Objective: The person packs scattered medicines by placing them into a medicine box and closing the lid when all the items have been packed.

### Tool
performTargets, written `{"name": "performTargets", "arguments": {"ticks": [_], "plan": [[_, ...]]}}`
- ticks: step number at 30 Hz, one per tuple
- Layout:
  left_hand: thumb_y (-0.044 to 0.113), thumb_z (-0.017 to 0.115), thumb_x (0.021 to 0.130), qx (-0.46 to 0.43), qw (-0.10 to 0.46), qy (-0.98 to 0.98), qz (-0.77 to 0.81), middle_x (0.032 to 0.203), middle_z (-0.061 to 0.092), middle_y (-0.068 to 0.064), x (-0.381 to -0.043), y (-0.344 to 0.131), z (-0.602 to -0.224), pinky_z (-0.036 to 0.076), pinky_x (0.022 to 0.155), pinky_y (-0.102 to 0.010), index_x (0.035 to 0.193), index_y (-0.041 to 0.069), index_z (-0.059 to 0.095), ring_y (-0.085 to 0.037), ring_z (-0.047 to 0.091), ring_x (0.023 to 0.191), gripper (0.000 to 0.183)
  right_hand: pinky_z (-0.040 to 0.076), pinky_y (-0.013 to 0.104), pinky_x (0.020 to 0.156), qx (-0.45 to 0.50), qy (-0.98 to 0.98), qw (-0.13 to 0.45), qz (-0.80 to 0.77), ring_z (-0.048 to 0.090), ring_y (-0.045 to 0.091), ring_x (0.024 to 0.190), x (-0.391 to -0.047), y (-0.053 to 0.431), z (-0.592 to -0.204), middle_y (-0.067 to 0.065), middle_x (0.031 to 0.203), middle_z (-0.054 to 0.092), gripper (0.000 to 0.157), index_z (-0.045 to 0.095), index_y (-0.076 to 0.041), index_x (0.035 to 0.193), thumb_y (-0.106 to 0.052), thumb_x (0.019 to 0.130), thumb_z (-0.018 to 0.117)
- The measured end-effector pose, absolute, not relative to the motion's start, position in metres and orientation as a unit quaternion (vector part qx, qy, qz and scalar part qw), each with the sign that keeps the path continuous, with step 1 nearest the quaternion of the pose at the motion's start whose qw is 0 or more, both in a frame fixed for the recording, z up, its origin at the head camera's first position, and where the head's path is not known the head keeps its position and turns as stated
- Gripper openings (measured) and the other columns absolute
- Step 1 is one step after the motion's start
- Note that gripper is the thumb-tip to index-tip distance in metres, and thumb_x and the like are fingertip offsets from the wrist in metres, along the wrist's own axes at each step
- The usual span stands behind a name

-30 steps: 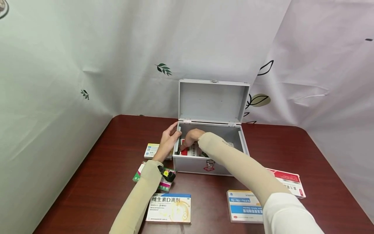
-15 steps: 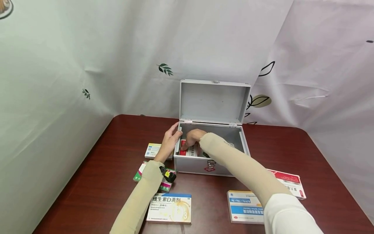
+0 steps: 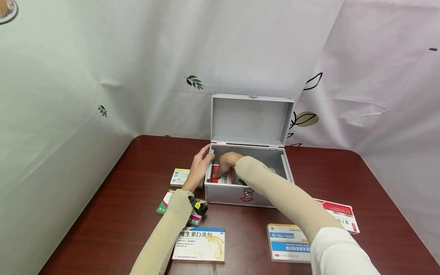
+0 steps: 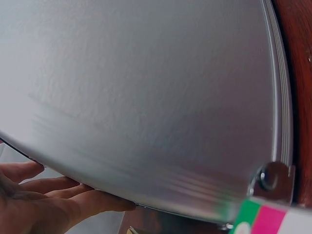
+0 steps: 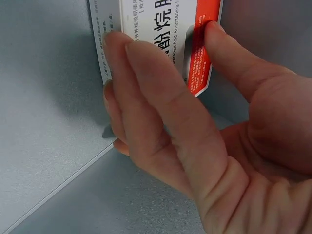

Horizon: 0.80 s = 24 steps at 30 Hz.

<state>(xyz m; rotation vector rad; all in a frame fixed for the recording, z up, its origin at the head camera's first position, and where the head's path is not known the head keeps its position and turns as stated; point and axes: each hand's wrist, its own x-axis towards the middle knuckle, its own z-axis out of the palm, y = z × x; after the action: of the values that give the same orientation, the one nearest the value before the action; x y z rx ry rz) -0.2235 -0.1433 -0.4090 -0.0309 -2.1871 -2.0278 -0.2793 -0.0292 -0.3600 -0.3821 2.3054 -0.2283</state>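
Note:
An aluminium case (image 3: 225, 194) stands with its lid (image 3: 251, 118) raised. My right hand (image 3: 227, 162) reaches down inside it. In the right wrist view, the thumb is on the red end of a red and white medicine box (image 5: 202, 46) and the fingers lie against its opposite side, pinching it in the left part of the case. My left hand (image 3: 200, 167) rests on the case's left rim. In the left wrist view its fingers (image 4: 97, 202) are extended along the edge of the silver wall (image 4: 136, 87). Part of the case's interior is hidden by the right forearm.
A vitamin D drops box (image 3: 198, 244) lies in front, with a green and pink box (image 3: 165, 202) and a yellow-edged box (image 3: 178, 177) left of the case. A blue and white box (image 3: 288, 243) and a red and white carton (image 3: 343, 215) lie right on the brown table (image 3: 113, 217).

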Motion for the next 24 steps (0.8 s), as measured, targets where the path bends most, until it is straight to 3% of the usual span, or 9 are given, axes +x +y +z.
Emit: {"name": "performTargets", "arguments": {"ticks": [9, 19, 21, 24], "plan": [[0.014, 0.049, 0.088, -0.011, 0.096, -0.742, -0.663, 0.128, 0.053, -0.010, -0.225, -0.140, -0.412, 0.037, 0.097, -0.037, 0.136, 0.011, 0.043, -0.018, 0.048, 0.113, 0.048, 0.054, 0.040, 0.071, -0.133, 0.884, 0.434, -0.109, 0.066, 0.037, 0.082, -0.280, -0.026, -0.360, 0.021, 0.084, 0.065, 0.038, 0.054, 0.005, 0.097, -0.025, 0.081, 0.069], [0.011, 0.048, 0.090, -0.009, 0.076, -0.734, -0.675, 0.130, 0.050, -0.014, -0.220, -0.140, -0.404, 0.037, 0.098, -0.037, 0.138, 0.009, 0.041, -0.022, 0.047, 0.114, 0.048, 0.055, 0.039, 0.067, -0.162, 0.887, 0.419, -0.108, 0.066, 0.036, 0.078, -0.281, -0.023, -0.360, 0.015, 0.081, 0.064, 0.025, 0.059, 0.000, 0.086, -0.020, 0.079, 0.072], [0.012, 0.048, 0.090, -0.009, 0.080, -0.738, -0.669, 0.132, 0.049, -0.013, -0.219, -0.141, -0.403, 0.035, 0.099, -0.038, 0.138, 0.009, 0.041, -0.022, 0.045, 0.116, 0.048, 0.054, 0.041, 0.068, -0.167, 0.886, 0.417, -0.112, 0.066, 0.035, 0.078, -0.280, -0.023, -0.360, 0.014, 0.084, 0.063, 0.025, 0.059, -0.002, 0.089, -0.020, 0.078, 0.073], [0.014, 0.048, 0.089, -0.004, 0.088, -0.746, -0.660, 0.133, 0.048, -0.011, -0.221, -0.142, -0.407, 0.035, 0.100, -0.039, 0.137, 0.010, 0.042, -0.021, 0.044, 0.118, 0.049, 0.053, 0.045, 0.071, -0.162, 0.883, 0.424, -0.122, 0.066, 0.034, 0.078, -0.279, -0.021, -0.359, 0.015, 0.090, 0.062, 0.038, 0.055, -0.003, 0.106, -0.022, 0.078, 0.073]]}}
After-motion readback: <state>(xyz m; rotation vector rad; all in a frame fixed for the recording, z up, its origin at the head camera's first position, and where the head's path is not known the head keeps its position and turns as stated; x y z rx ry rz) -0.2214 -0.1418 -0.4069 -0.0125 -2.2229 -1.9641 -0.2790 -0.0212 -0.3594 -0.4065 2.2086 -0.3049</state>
